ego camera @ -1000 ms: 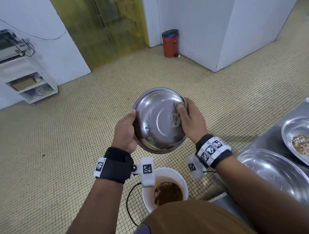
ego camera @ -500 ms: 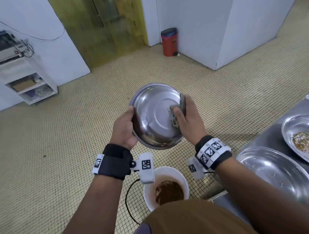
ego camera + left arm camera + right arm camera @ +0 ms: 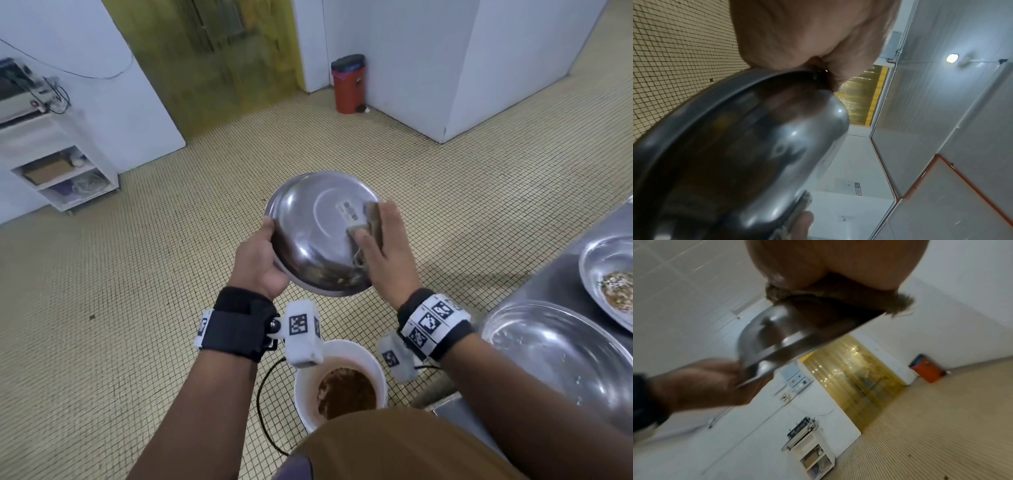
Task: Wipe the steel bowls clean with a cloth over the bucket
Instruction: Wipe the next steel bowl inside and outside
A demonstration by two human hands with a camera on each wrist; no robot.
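A steel bowl [image 3: 308, 233] is held tilted in the air, its underside with a label towards me, above and beyond a white bucket [image 3: 371, 363] of brown slop. My left hand [image 3: 258, 262] grips the bowl's left rim [image 3: 701, 112]. My right hand [image 3: 383, 250] holds a brownish cloth [image 3: 371, 219] folded over the bowl's right rim, thumb on the outside, fingers hidden behind. The cloth [image 3: 838, 296] shows frayed under the palm in the right wrist view, with the bowl [image 3: 777, 334] below it.
A steel counter [image 3: 555, 274] at the right carries a large empty steel bowl [image 3: 555, 356] and a bowl with food scraps [image 3: 613, 274]. A red pedal bin [image 3: 347, 85] stands by the far wall. A white shelf unit [image 3: 58, 164] is at the left. The floor is tiled.
The bowl has turned and tilted a little between my hands, and the label on its underside now shows clearly. My right hand with the cloth has slid along the right rim.
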